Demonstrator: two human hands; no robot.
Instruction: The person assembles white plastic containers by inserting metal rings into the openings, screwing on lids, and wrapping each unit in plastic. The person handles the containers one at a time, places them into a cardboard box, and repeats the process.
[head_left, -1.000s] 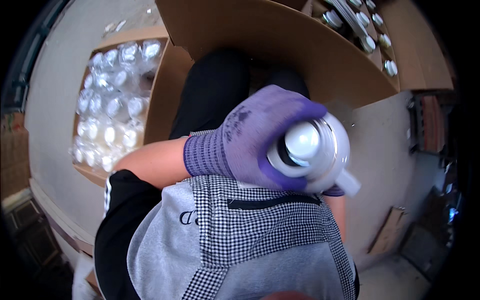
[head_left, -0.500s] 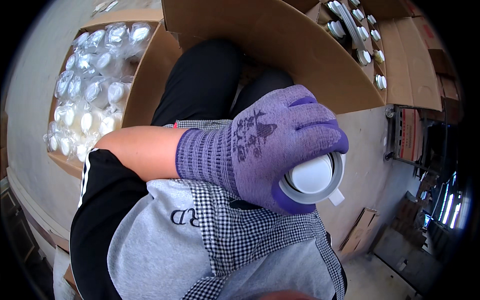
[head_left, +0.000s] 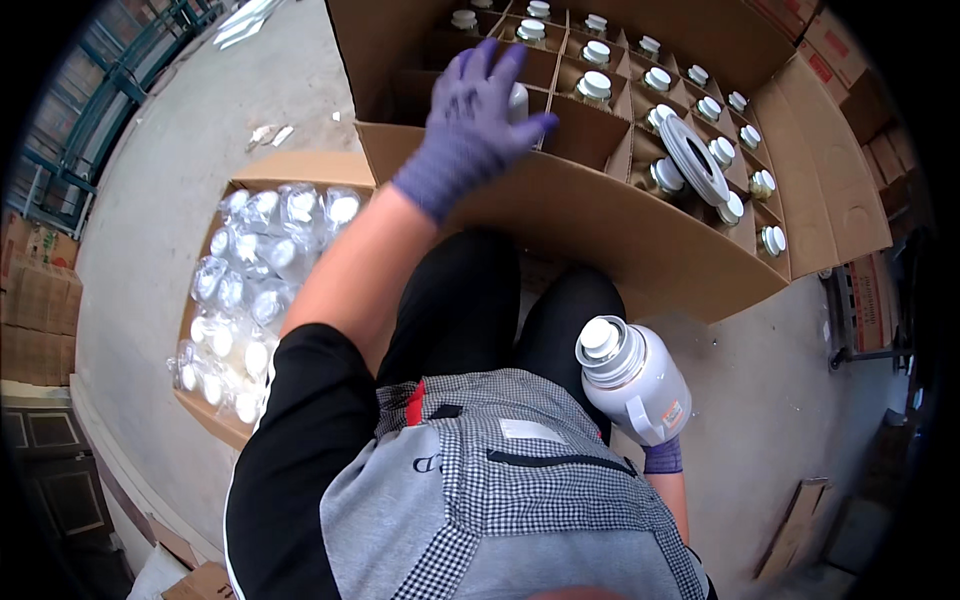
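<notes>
The left hand (head_left: 478, 125) is no longer wrapping around the neck of the white flask (head_left: 662, 375); half a second ago it was covering much of that neck, right of the frame's centre. Now it is reaching into the upper middle of the frame, over the near left part of the large carton (head_left: 575, 215). Its fingers are spreading apart, with the thumb pointing toward the right. A pale rounded top (head_left: 518, 103) is showing just beside the fingers, between them and the thumb; whether the glove is touching it, I cannot tell.

The flask is now sitting in plain view right of centre, beside the knee, tilting a little toward the upper left. Its white stopper (head_left: 600, 338) is standing in the neck, and its handle (head_left: 640, 418) is facing the lower part of the frame. The change is leaving the flask to the right hand (head_left: 662, 458) alone and the left one working apart from it. Only the right glove's cuff is showing below the flask, so I cannot tell how those fingers are closing.

White rings (head_left: 693, 160) are still leaning among the white-capped things in the carton's divided cells at upper right. Plastic-wrapped pieces (head_left: 268, 305) are still filling the smaller carton (head_left: 300, 166) at left.
</notes>
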